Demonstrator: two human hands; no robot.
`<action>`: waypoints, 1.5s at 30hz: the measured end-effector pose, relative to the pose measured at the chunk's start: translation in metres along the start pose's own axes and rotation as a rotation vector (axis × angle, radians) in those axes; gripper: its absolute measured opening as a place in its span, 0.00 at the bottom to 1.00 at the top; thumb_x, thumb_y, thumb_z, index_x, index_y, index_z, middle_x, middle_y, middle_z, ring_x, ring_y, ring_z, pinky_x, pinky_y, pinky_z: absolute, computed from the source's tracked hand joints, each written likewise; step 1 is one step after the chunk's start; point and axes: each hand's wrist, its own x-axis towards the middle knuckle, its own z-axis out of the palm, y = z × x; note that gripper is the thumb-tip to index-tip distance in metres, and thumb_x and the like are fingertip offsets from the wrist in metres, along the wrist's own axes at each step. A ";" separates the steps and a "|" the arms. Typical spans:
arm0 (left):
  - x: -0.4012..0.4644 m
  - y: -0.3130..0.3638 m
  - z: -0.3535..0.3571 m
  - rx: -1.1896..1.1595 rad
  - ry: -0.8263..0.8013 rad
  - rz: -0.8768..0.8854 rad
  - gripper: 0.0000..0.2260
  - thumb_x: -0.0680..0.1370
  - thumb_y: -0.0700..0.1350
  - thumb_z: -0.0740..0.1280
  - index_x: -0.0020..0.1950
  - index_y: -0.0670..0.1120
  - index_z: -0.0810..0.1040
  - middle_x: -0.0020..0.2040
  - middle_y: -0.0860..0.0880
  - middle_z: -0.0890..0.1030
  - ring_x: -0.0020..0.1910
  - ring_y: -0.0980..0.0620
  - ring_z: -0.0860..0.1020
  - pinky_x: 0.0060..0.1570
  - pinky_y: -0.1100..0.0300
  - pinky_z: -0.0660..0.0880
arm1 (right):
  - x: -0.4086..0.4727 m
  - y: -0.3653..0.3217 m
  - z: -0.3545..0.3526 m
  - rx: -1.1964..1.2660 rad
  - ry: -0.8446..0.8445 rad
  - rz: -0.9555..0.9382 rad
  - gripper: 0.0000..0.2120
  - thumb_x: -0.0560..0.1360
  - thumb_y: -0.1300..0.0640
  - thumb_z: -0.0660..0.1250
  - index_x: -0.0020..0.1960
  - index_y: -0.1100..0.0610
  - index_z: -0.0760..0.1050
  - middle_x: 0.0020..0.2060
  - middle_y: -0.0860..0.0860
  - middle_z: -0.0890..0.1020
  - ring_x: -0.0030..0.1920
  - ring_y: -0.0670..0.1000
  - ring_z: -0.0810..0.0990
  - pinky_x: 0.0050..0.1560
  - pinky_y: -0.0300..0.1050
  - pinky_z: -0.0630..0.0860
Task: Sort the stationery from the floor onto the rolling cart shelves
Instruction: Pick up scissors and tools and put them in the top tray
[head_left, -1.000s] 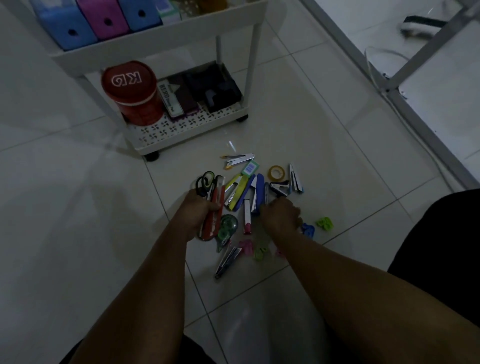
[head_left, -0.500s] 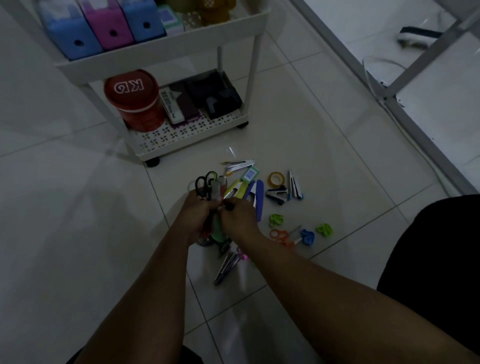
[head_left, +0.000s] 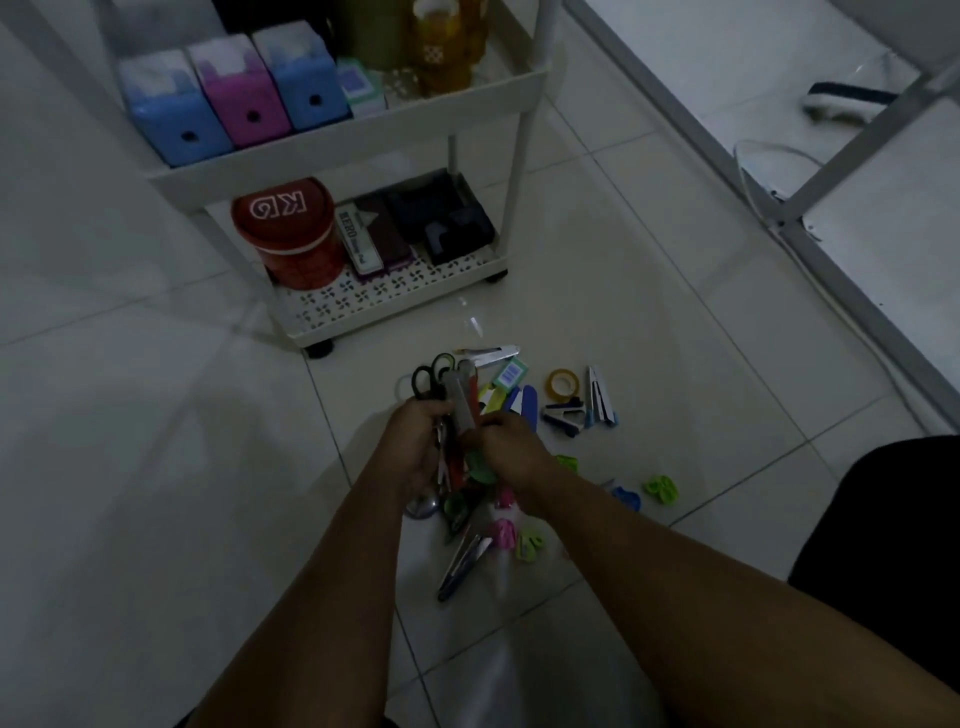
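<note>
My left hand (head_left: 413, 447) grips a bundle of scissors and cutters (head_left: 451, 400); black and green scissor handles stick out above its fingers. My right hand (head_left: 511, 454) is curled against the same bundle from the right, over a green piece. Around both hands loose stationery lies on the floor: a tape roll (head_left: 562, 384), staplers (head_left: 597, 400), a blue cutter (head_left: 530, 410), small green and blue clips (head_left: 660, 488), a pink item (head_left: 503, 532) and tweezers-like metal tool (head_left: 465, 564). The white rolling cart (head_left: 363, 150) stands just beyond the pile.
The cart's lower shelf holds a red tin (head_left: 288, 234), a flat box (head_left: 358, 241) and dark boxes (head_left: 441, 218). Its upper shelf carries blue and pink boxes (head_left: 234, 93) and jars. A metal frame (head_left: 810, 197) with a cable runs along the right. A dark-clothed knee (head_left: 883, 545) is at right.
My right hand left the floor pile on the right and came over to the bundle in my left hand. The view tilted up, showing more of the cart.
</note>
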 end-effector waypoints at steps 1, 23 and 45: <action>-0.004 0.002 0.003 -0.008 -0.020 0.019 0.12 0.79 0.41 0.58 0.53 0.40 0.80 0.42 0.41 0.84 0.39 0.43 0.83 0.35 0.55 0.79 | -0.001 -0.003 -0.003 0.040 -0.008 0.010 0.12 0.72 0.63 0.66 0.54 0.64 0.78 0.44 0.59 0.81 0.45 0.58 0.80 0.43 0.49 0.79; -0.148 0.122 0.065 0.136 0.079 0.327 0.12 0.78 0.32 0.60 0.50 0.44 0.81 0.40 0.44 0.84 0.40 0.45 0.79 0.34 0.57 0.74 | -0.101 -0.141 -0.040 0.178 -0.113 -0.186 0.06 0.79 0.59 0.62 0.53 0.60 0.74 0.43 0.62 0.79 0.38 0.59 0.79 0.36 0.50 0.81; -0.308 0.257 0.125 0.127 -0.027 0.443 0.16 0.77 0.26 0.51 0.61 0.33 0.70 0.50 0.37 0.78 0.44 0.44 0.79 0.45 0.52 0.80 | -0.254 -0.301 -0.079 0.163 -0.121 -0.385 0.03 0.73 0.60 0.69 0.43 0.59 0.74 0.35 0.57 0.80 0.32 0.54 0.80 0.27 0.44 0.78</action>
